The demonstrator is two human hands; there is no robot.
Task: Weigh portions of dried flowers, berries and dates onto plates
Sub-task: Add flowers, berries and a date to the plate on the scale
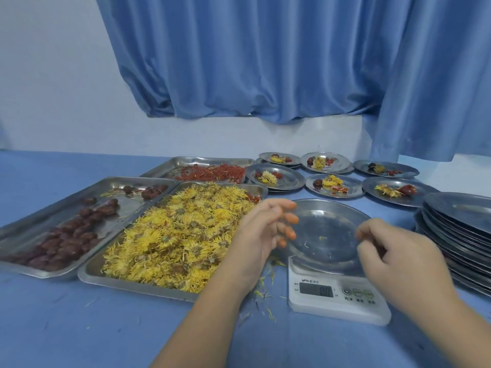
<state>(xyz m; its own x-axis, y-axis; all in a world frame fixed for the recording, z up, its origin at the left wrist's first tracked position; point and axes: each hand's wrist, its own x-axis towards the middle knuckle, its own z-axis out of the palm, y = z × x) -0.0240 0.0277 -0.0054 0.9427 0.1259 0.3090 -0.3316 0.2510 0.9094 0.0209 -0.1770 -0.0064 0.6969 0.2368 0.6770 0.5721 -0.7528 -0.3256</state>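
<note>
The plate [329,229] is set nearly bare on the scale [337,301], flanked by left hand [261,231] and right hand [396,254], fingers loosely curled, nothing pinched; if bumped, the reading could be skewed.

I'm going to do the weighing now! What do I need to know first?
Left hand sits loosely curled at the left rim of the plate on the scale; right hand at its right rim. Whether either grips it is unclear.
Flowers sit beside the scale, dates left of them, berries behind; spare plates are stacked at the right.
Done: six filled plates show at the back.
Left: this plate holds only stray petals; portion it, then the spares.
</note>
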